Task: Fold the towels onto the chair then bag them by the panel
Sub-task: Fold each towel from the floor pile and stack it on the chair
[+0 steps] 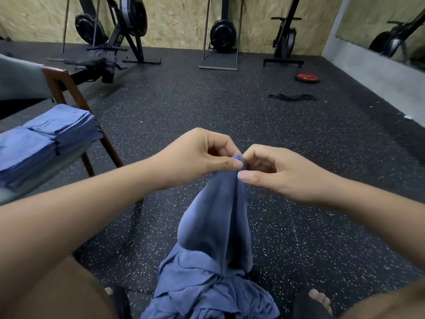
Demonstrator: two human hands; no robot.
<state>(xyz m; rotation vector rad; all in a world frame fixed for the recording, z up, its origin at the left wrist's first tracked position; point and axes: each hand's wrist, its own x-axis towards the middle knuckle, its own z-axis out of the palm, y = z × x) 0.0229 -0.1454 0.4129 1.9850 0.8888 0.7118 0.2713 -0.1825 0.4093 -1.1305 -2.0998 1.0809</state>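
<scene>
Crumpled blue towel pile (pixel 207 298), L hand (pixel 195 157) + R hand (pixel 276 173) pinching tip, limp draped towel (pixel 218 217)

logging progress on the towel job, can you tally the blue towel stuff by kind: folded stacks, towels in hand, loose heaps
folded towel stacks on the chair: 2
held towel, pinched at its top by the left hand and right hand: 1
loose towel heap on the floor: 1
total: 4
</scene>
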